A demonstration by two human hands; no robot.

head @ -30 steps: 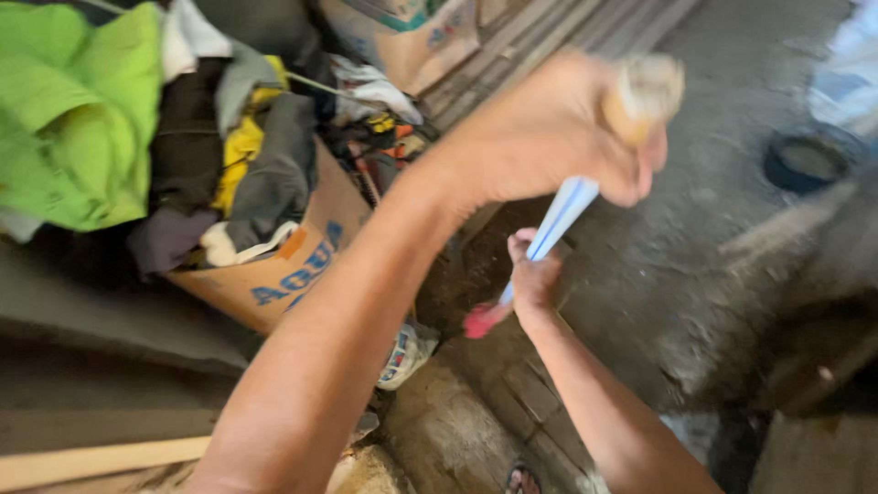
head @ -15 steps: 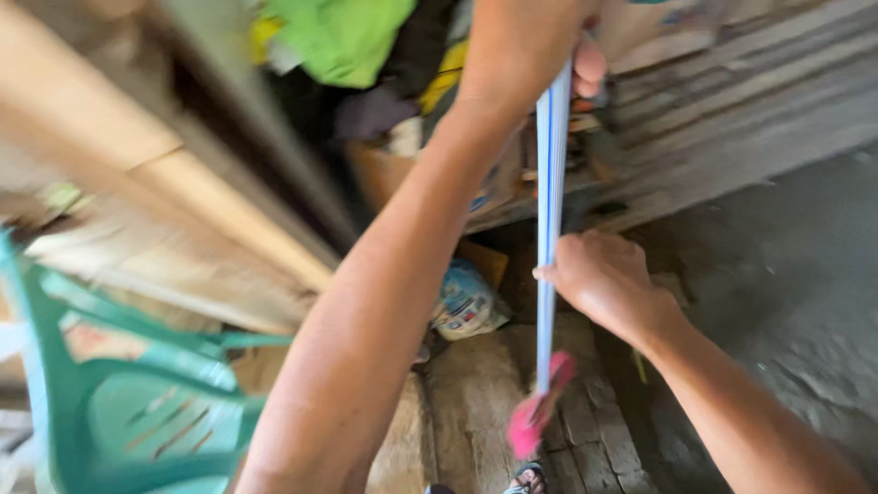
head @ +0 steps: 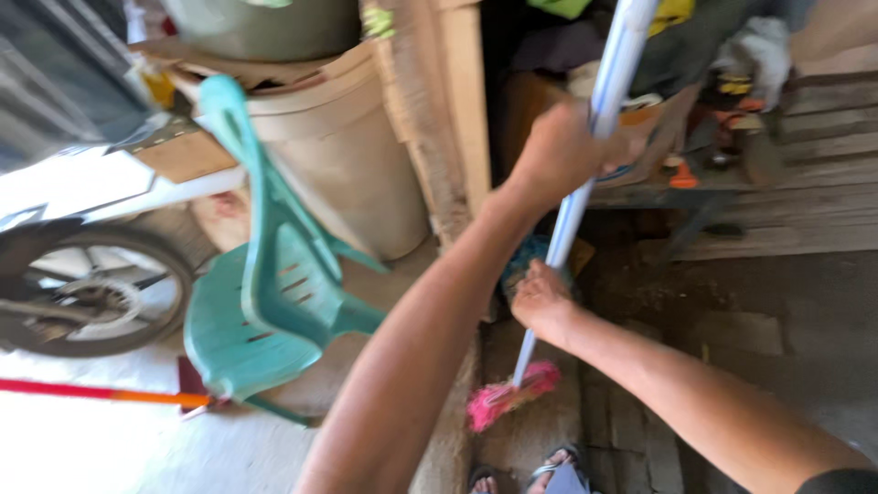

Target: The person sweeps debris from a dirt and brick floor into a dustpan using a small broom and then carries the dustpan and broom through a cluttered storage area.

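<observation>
While I look down through the head camera, both hands are closed around a broom handle (head: 585, 174) that runs from the top of the frame, right of centre, down to the lower middle. My left hand (head: 560, 151) grips it high up, upper centre; my right hand (head: 541, 302) is wrapped around it lower, near the middle. At the bottom end a pink brush head (head: 512, 395) rests on worn wooden floor planks (head: 631, 421) — dusty and uneven. Grey concrete floor (head: 805, 302) spreads to the right, pale and bright at lower left. A turquoise plastic chair (head: 274, 293) lies tipped at left centre, in front of a big beige drum (head: 347, 155). A motorbike wheel (head: 87, 288) shows at the far left, a red-orange stick (head: 101, 394) below it. Clothes and clutter (head: 722, 64) pile up at upper right — blurred. Sandalled feet (head: 549, 476) peek in at the bottom edge.
</observation>
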